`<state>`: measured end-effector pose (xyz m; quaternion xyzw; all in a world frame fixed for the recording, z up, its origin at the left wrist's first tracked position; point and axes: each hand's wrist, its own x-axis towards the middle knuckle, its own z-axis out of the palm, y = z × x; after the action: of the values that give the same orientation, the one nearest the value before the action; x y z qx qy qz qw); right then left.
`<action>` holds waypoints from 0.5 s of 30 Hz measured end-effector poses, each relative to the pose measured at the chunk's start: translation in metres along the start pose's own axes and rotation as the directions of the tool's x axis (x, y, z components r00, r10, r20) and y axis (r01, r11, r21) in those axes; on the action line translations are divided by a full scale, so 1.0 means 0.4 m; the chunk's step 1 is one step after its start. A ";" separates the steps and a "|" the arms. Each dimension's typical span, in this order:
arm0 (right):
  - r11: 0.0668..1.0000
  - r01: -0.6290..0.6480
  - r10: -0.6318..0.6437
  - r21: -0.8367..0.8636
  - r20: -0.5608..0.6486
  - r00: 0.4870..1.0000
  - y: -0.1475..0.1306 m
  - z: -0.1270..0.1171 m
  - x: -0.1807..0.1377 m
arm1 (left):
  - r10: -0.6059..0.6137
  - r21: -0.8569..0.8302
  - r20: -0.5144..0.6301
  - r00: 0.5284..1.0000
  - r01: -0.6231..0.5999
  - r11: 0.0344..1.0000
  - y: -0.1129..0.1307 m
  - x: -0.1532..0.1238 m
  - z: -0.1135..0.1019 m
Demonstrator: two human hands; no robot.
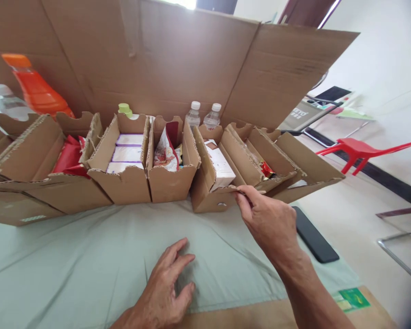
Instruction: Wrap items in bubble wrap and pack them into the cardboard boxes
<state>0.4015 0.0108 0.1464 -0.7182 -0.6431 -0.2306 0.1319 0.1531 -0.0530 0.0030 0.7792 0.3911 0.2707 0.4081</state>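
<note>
A row of open cardboard boxes stands on a pale green cloth (71, 256). My right hand (269, 224) pinches the front edge of one box (208, 201), which holds a white carton (222, 167). My left hand (164, 292) rests on the cloth in front of the row, fingers loosely spread and holding nothing. The box to the left (171, 183) holds a printed snack pouch (164, 151). Another box (123, 183) holds white and purple packs (126, 153).
A black phone (315, 240) lies on the cloth right of my right hand. Large cardboard sheets (178, 59) stand behind the boxes, with water bottles (202, 116) and an orange bottle (36, 89). A red plastic chair (359, 151) stands on the floor at the right.
</note>
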 end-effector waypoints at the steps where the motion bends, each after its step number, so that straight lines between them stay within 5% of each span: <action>1: 0.999 -0.025 0.025 -0.027 0.001 1.000 -0.006 0.003 0.007 | -0.012 -0.002 0.005 1.000 0.012 1.000 0.004 0.001 -0.002; 8: 0.996 -0.081 0.079 0.047 0.036 0.996 -0.006 0.010 0.023 | -0.055 -0.036 0.007 0.998 0.055 0.998 0.028 0.005 -0.006; 12: 0.917 0.059 -0.018 0.394 -0.107 0.994 -0.039 -0.060 -0.012 | -0.013 -0.066 -0.090 0.996 0.007 0.998 0.033 0.005 -0.004; 15: 0.866 0.189 -0.165 0.463 -0.093 0.982 -0.131 -0.104 0.014 | 0.034 -0.073 -0.239 0.970 -0.053 0.996 0.031 0.010 -0.011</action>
<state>0.3434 0.0027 0.1792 -0.5967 -0.7393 -0.0970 0.2966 0.1569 -0.0521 0.0164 0.7330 0.4089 0.3862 0.3827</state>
